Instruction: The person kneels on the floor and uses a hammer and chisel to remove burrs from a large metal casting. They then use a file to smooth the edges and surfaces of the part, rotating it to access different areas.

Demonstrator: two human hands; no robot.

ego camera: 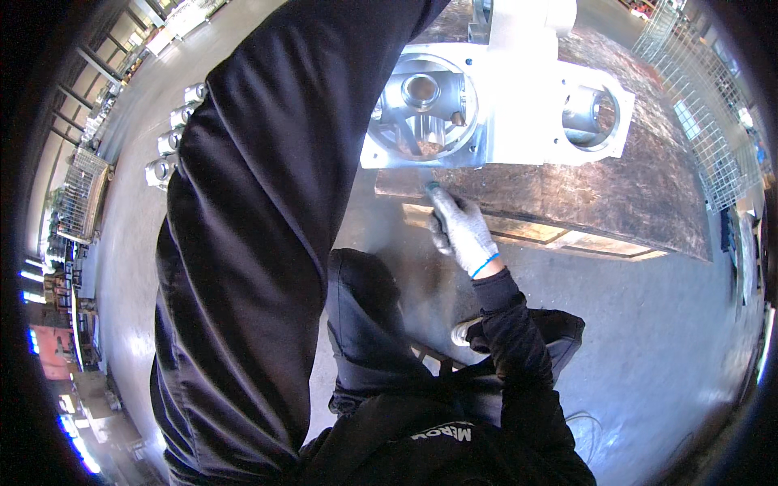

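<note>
My left hand is out of view; its dark sleeve rises past the top edge and covers much of the left side. My right hand, in a grey knitted glove with a blue cuff edge, is just below a machined metal housing. Its fingers are partly curled, and a small dark-green spot shows at the fingertips; whether it grips something I cannot tell. The housing has round flanged openings and bolt holes, rests on a worn wooden crate top, and is partly washed out by glare.
Below the crate top is an open wooden frame. Wire mesh stands at the right, a mesh cage at the far left. Several metal parts stand in a row on the floor beyond my left sleeve. A thin cable lies at lower right.
</note>
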